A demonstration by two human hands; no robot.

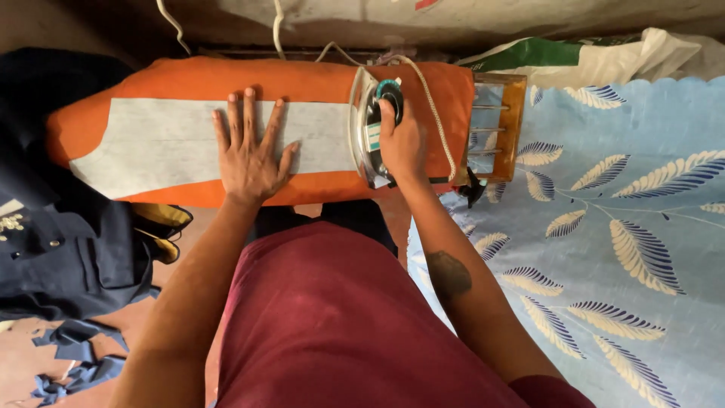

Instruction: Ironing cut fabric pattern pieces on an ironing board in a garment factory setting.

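So over on the far left there's a heap of dark navy clothing [53, 227] slumped on the floor, one piece with buttons and a bit of gold trim, and some navy fabric scraps [72, 359] scattered on the reddish floor below it. Next to that is the work surface, a long pad covered in orange cloth [189, 75], lying crosswise in front of the person. A pale grey-white fabric strip [158, 140] is spread flat along the orange cover, wider at the left end and narrowing toward the right. The left hand [249, 155] is pressed flat on that strip, fingers spread wide, holding nothing, just pinning it down. Just to the right, the right hand [400, 140] is wrapped around the handle of a metal iron [370, 132] that sits at the right end of the strip, its pale cord [434, 106] looping up toward the wall behind. Past the orange pad's end there's a small wooden rack [510, 125] with metal bars. The whole right side is a light blue sheet [627, 249] with a dark blue and white leaf print, and a white-and-green plastic sack [596, 53] sits crumpled at the top near the wall.
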